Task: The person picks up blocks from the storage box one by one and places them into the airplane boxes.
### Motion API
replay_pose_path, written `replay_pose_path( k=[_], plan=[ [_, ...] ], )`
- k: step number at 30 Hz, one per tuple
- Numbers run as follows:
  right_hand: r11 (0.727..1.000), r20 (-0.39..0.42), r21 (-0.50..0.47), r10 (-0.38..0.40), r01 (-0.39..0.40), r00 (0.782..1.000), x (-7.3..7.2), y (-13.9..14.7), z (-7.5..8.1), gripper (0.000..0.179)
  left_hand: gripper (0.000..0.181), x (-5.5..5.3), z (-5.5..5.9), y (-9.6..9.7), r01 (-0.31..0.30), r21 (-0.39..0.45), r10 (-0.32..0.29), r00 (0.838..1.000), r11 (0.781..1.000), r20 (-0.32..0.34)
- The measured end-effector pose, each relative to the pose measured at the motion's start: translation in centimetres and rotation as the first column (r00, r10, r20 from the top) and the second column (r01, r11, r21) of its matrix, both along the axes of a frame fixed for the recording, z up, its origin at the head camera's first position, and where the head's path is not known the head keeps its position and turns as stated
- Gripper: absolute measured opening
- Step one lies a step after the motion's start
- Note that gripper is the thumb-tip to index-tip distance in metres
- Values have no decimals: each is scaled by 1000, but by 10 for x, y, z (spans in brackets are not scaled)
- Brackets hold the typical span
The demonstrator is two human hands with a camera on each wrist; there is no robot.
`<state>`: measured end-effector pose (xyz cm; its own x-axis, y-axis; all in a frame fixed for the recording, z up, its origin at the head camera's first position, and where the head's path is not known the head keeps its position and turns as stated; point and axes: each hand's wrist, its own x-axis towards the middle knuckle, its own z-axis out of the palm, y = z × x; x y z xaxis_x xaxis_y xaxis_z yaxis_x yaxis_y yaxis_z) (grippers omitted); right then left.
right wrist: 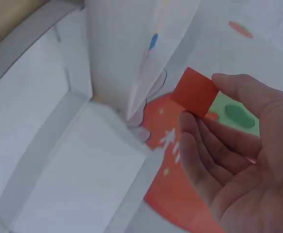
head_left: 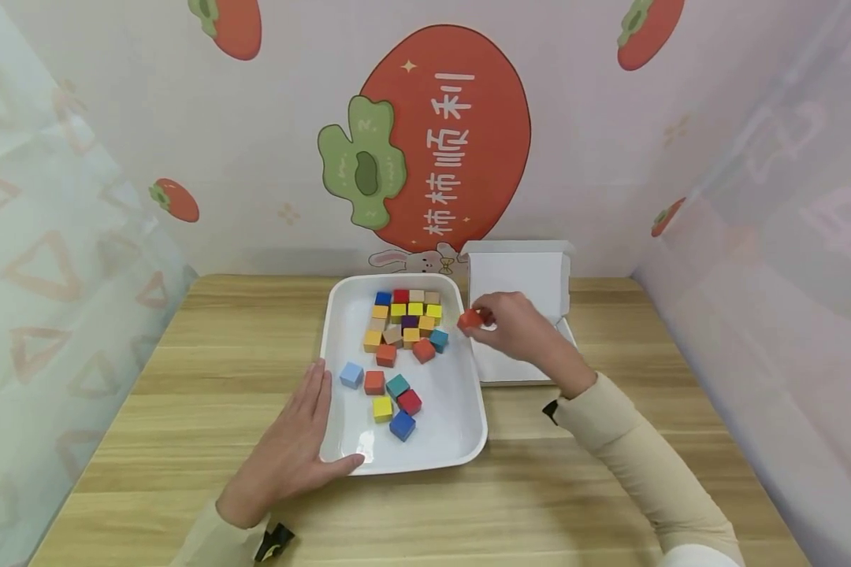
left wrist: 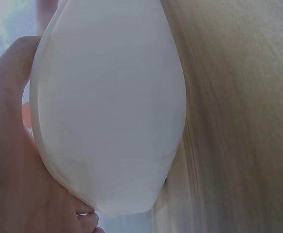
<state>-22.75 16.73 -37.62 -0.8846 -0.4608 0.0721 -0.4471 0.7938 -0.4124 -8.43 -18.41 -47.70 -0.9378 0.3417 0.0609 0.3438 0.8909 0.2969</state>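
My right hand point(head_left: 516, 329) pinches an orange-red cube point(right wrist: 196, 92) between thumb and fingertips, above the right rim of a white tray point(head_left: 477, 425). Loosely grouped in the tray are several coloured wooden cubes, among them a blue cube point(head_left: 402, 425), a light blue cube point(head_left: 351, 375) and a yellow cube point(head_left: 382, 409). My left hand point(head_left: 294, 441) rests on the tray's near left corner, its fingers straight along the left rim and its thumb over the front rim. From the left wrist view, the tray's outer wall point(left wrist: 110, 107) fills the middle.
A white cardboard box point(head_left: 508, 366) stands with its lid point(head_left: 518, 279) raised, just right of the tray and partly behind my right hand. Both are on a wooden table point(head_left: 581, 488). Behind them rises a backdrop point(head_left: 596, 157) printed with persimmons.
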Motion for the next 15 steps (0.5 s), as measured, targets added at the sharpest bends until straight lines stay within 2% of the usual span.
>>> replay_pose_path(
  k=[6,15],
  plan=[
    [995,10,-10,-96,96,995,-6,24,-7,29,127,1,1,-2,-5,-4,5,1000,1000,1],
    [979,70,1,-201,202,977,-20,24,-47,32,126,2,0,0,-6,0,6,1000,1000,0]
  ],
)
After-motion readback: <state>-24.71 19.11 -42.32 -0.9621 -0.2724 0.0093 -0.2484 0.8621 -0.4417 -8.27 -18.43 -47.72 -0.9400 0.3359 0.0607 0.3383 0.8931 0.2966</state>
